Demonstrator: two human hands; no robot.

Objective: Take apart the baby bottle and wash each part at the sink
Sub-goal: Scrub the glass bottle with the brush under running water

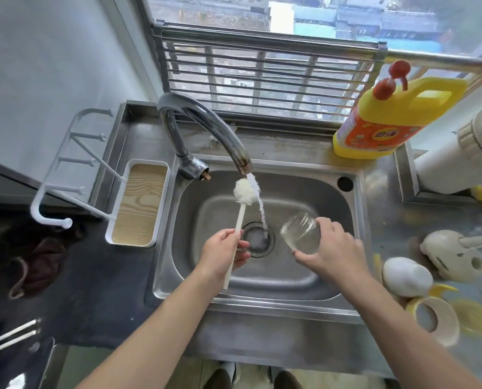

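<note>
Sink (332, 284) is the landmark, tap running into its drain. Bottle body (300, 233), clear and stripped of its parts, is tipped over the basin, right hand (329, 248) clasped round its base. Left hand (224, 252) is clenched on the brush (241, 217) handle, head beside the stream. Right of the sink lie cap (406, 276) and collar ring (433, 320) — disassembly looks done, washing barely started.
</note>
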